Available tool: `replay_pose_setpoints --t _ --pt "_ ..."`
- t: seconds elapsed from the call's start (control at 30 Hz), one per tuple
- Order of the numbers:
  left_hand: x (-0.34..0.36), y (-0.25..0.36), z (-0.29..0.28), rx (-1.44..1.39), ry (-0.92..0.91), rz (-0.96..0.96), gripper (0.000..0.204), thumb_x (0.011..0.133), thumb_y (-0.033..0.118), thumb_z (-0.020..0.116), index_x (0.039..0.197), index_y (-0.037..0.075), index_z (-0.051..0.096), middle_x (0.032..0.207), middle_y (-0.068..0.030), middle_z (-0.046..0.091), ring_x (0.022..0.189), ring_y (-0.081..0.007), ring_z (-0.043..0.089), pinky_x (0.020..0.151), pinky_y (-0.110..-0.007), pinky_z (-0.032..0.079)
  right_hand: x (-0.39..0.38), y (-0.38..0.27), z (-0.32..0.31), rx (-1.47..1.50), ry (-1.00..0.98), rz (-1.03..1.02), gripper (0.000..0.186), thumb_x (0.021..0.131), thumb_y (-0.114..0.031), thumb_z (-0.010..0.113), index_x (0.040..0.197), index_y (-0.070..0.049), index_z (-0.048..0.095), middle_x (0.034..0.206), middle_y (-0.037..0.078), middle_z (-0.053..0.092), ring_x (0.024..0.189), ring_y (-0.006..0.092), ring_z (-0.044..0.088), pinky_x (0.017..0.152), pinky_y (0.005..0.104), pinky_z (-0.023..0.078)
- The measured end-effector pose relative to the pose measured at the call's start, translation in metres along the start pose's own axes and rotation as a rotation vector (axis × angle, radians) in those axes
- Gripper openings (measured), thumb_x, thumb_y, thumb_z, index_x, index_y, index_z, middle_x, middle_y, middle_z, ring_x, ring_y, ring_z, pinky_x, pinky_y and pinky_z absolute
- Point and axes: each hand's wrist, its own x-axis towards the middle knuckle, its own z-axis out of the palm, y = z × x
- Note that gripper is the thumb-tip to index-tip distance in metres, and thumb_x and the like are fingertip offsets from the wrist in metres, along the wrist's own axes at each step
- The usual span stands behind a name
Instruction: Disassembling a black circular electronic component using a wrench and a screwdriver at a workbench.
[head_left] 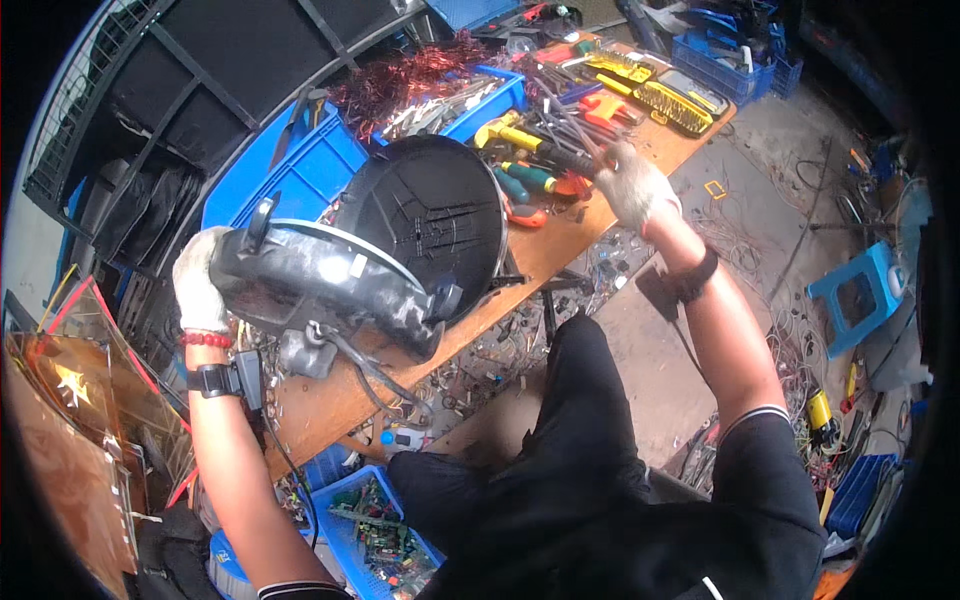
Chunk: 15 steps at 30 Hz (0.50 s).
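My left hand (203, 278), in a whitish work glove, grips the left side of a round black appliance housing (318, 285) with a pale rim. The housing stands tilted on the wooden bench, and a grey cable with a block (307, 352) hangs from its near side. Right behind it leans a round black shell (425, 215), its ribbed inside showing. On the bench's right part, my gloved right hand (636, 188) is closed round the grip end of a hammer-like tool with a yellow and black handle (530, 145). Green-handled screwdrivers (527, 178) and an orange-handled tool (524, 215) lie beside it.
The wooden bench (575, 238) also bears yellow tool trays (675, 107). Blue bins (285, 165) stand behind, one holding metal parts. A blue crate of circuit boards (350, 520) sits low near my legs. At right are a blue stool (858, 297) and scattered wires.
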Motion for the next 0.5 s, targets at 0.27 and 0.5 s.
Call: replay_pose_setpoints --t 0.27,0.5 --pt "-0.007 -0.004 0.002 -0.151 0.043 -0.050 0.033 0.097 0.025 0.060 0.100 -0.005 0.074 0.099 -0.0106 0.074 0.093 -0.0206 0.069 0.088 -0.035 0.054 0.161 0.055 0.029 -0.289 0.021 -0.210 0.039 0.095 -0.039 0.061 0.113 -0.006 0.073 0.113 0.024 0.072 0.109 0.0395 0.070 0.093 0.0465 0.055" --pt "-0.018 0.010 -0.008 -0.053 0.024 -0.036 0.030 0.098 0.025 0.056 0.095 -0.001 0.072 0.095 -0.0067 0.072 0.090 -0.0165 0.067 0.082 -0.032 0.053 0.116 -0.007 0.031 -0.235 0.218 -0.572 0.063 0.094 -0.060 0.058 0.114 -0.002 0.071 0.111 0.024 0.072 0.105 0.0407 0.069 0.092 0.0484 0.053"
